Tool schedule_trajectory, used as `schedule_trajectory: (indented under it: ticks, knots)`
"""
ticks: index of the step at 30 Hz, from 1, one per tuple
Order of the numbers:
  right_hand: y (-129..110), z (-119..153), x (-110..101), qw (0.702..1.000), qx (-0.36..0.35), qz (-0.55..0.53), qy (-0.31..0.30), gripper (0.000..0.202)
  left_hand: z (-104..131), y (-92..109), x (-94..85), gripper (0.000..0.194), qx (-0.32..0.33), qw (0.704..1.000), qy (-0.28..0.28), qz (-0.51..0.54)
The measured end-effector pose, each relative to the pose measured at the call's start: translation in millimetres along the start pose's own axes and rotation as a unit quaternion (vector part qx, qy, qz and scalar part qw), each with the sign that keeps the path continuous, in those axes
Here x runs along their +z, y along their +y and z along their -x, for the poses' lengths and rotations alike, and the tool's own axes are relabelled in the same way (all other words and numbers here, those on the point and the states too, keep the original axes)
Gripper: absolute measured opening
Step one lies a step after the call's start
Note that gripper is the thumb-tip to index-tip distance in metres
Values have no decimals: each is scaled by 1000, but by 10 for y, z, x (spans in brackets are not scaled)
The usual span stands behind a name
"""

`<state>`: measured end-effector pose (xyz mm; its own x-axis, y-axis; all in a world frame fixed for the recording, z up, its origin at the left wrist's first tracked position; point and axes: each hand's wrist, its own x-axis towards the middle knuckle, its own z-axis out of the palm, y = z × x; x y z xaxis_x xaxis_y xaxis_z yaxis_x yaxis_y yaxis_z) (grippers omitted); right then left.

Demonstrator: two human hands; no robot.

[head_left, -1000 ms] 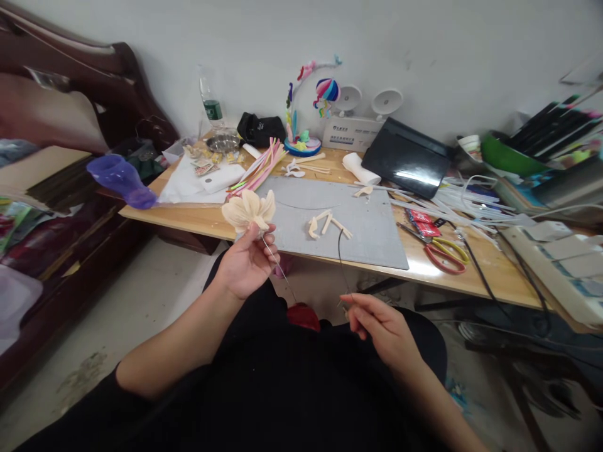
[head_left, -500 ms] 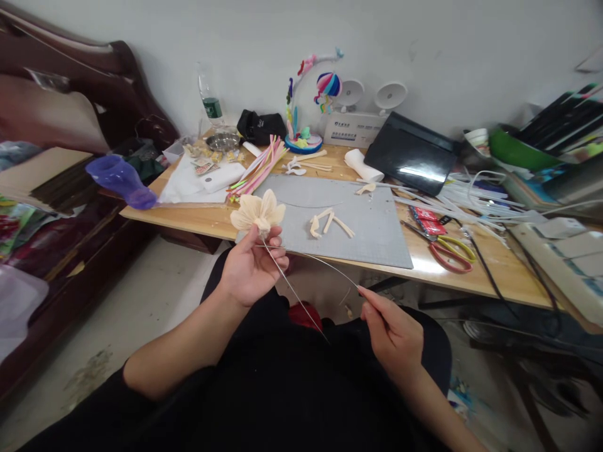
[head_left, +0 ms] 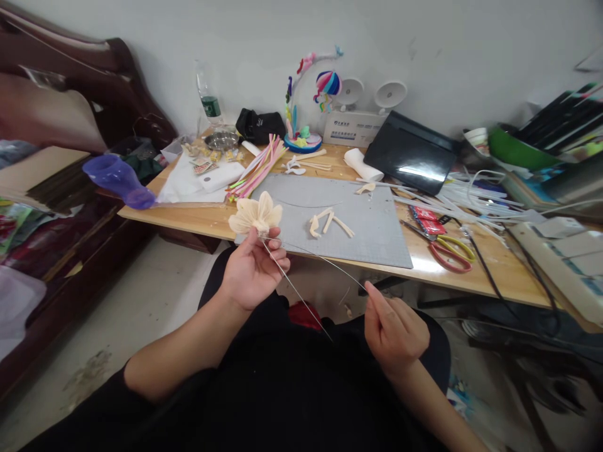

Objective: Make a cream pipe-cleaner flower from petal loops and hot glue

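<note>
My left hand (head_left: 254, 267) pinches the base of a cream petalled flower (head_left: 255, 215), whose petals fan out above the fingertips. A thin straight wire (head_left: 301, 297) runs from the flower's base down toward my lap. My right hand (head_left: 394, 326) is closed on the end of another thin wire (head_left: 330, 260), which stretches across from the flower's base. Behind the hands lies a grey cutting mat (head_left: 377, 235), with several cream pieces (head_left: 340, 223) and a thin loose wire on it.
Colourful pipe cleaners (head_left: 259, 168) lie left of the mat. Scissors (head_left: 451, 253), a red packet (head_left: 428, 221) and white strips (head_left: 464, 198) are on the right. A purple vase-shaped object (head_left: 117, 181) stands at the table's left end. Farther back are a black tray-like object (head_left: 411, 152) and a bottle (head_left: 210, 103).
My right hand has shifted slightly right, with its fingers curled closer, and the wire it holds looks straighter. My left hand and the flower have barely moved.
</note>
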<state>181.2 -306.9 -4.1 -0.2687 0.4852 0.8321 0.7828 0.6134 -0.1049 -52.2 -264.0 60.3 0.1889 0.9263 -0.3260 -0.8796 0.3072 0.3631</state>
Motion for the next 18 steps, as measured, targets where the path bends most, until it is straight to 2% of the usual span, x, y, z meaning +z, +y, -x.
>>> schedule_trajectory:
  ticks: [8,15,18]
  knots:
    - [41,4,35,999,18,40,1,56,1,-35,3,39,21,1000,-21,7]
    - [49,-23,40,999,-12,41,-3,58,-10,-44,9,38,26,1000,-1,15]
    - [34,-27,47,1000,-24,-1,-9,58,-15,-43,15,37,35,999,15,23]
